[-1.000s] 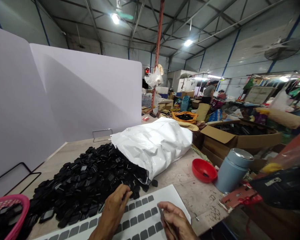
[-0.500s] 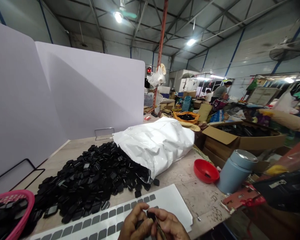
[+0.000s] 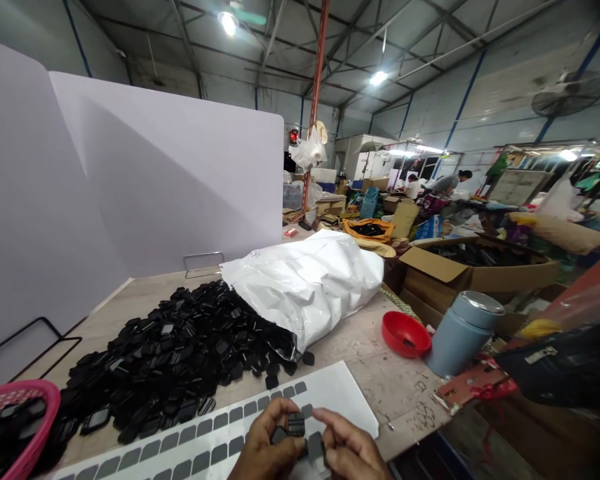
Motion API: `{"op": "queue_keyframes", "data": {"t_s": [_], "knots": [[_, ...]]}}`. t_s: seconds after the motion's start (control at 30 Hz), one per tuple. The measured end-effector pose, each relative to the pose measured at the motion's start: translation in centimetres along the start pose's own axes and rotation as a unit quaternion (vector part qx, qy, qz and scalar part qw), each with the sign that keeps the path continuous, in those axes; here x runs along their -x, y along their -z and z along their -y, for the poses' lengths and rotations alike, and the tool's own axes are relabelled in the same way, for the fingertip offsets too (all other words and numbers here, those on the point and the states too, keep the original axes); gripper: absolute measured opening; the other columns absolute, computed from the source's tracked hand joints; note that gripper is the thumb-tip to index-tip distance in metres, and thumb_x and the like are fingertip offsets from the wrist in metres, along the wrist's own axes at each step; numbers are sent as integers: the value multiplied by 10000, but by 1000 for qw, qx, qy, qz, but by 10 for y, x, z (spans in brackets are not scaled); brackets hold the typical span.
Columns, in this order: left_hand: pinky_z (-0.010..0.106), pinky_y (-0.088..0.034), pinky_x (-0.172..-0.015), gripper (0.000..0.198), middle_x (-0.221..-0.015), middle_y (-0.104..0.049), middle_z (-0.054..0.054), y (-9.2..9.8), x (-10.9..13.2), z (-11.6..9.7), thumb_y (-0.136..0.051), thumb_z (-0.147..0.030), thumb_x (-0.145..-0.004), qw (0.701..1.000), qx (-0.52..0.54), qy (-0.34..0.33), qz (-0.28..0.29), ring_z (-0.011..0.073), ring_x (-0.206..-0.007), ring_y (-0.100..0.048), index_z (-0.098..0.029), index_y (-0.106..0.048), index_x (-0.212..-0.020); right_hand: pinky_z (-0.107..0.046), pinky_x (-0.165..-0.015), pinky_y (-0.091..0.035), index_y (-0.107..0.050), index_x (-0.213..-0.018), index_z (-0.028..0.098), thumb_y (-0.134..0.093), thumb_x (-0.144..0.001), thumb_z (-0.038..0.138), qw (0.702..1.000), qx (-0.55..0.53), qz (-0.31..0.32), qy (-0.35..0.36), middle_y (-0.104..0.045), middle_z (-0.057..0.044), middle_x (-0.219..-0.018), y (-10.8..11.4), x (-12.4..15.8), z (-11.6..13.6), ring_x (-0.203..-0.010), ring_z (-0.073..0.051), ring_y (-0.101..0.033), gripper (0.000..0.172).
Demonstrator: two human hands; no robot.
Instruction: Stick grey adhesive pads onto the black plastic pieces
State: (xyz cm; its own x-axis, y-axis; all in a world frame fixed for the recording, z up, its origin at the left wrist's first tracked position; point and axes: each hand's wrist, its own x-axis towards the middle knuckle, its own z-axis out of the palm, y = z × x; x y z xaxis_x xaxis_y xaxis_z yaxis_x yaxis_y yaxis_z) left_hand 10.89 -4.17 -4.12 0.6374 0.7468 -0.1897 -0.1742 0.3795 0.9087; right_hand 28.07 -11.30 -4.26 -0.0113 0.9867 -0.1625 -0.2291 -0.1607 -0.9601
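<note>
My left hand (image 3: 266, 448), at the bottom middle of the head view, pinches a small black plastic piece (image 3: 295, 424) with ridges on its face. Close by on the right is my right hand (image 3: 354, 452), its index finger stretched toward that piece and the other fingers curled. A thin dark thing shows at its fingertips, too unclear to name. Under both hands lies a white sheet (image 3: 347, 387) bearing rows of grey rounded squares (image 3: 221, 420). Behind it spreads a large heap of black plastic pieces (image 3: 175, 353), at the mouth of a white plastic bag (image 3: 310, 280).
A pink basket (image 3: 53, 413) with black pieces stands at the left edge. To the right are a red bowl (image 3: 405, 333), a blue-grey flask (image 3: 465, 333) and an open cardboard box (image 3: 480, 277). White panels (image 3: 180, 180) wall the table's back. People work far behind.
My hands have moved slightly apart. The black piece has turned so its ridged side shows in my left hand, and the thin tool seen in my right hand is no longer clearly visible.
</note>
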Motion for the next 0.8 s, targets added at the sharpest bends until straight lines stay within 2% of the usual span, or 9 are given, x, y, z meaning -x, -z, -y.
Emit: {"op": "queue_keyframes", "data": {"t_s": [0.1,0.17,0.3,0.5,0.6,0.8], "knots": [[169,-197,-389,390,-706,-585,-56,-4,-1,-2,-765,-321,-641,1000,15,5,7,4,-381,-311,-209,-493,-897,-257,-621,-421,-695,-1088,246,-625,-773,375,976,147,-127,102,-598,0,-762,0,0,-1,-635,-146,-542,348],[163,-202,-380,426,-775,-630,-29,-5,-2,0,-781,-321,-620,999,37,17,14,-1,-371,-340,-211,-478,-898,-265,-734,-457,-691,-1049,250,-570,-829,360,943,232,-160,178,-662,-25,-831,-3,-2,-6,-782,-193,-613,274],[151,-223,-375,451,-769,-651,-26,-5,-2,7,-795,-314,-624,996,78,19,25,-1,-355,-373,-216,-458,-908,-246,-707,-477,-639,-1060,238,-433,-912,294,891,336,-144,269,-675,-46,-855,-9,-9,-20,-772,-184,-643,260],[146,-272,-392,404,-654,-610,-59,-4,-5,14,-787,-272,-644,995,92,3,32,12,-366,-407,-209,-479,-898,-237,-646,-466,-606,-1013,216,-377,-910,190,830,447,-120,311,-633,-42,-769,-9,-13,-28,-700,-174,-631,252],[146,-258,-385,383,-635,-595,-63,-3,-5,15,-771,-265,-652,995,88,8,36,12,-361,-384,-208,-484,-898,-241,-627,-455,-601,-979,212,-363,-900,175,813,476,-119,313,-628,-41,-755,-10,-13,-27,-683,-173,-625,254],[157,-253,-402,354,-641,-597,-53,-2,-4,15,-735,-209,-643,995,95,13,34,23,-385,-395,-200,-490,-899,-236,-586,-426,-577,-939,226,-367,-893,175,806,479,-114,328,-603,-16,-723,-10,-12,-26,-645,-159,-607,222]]}}
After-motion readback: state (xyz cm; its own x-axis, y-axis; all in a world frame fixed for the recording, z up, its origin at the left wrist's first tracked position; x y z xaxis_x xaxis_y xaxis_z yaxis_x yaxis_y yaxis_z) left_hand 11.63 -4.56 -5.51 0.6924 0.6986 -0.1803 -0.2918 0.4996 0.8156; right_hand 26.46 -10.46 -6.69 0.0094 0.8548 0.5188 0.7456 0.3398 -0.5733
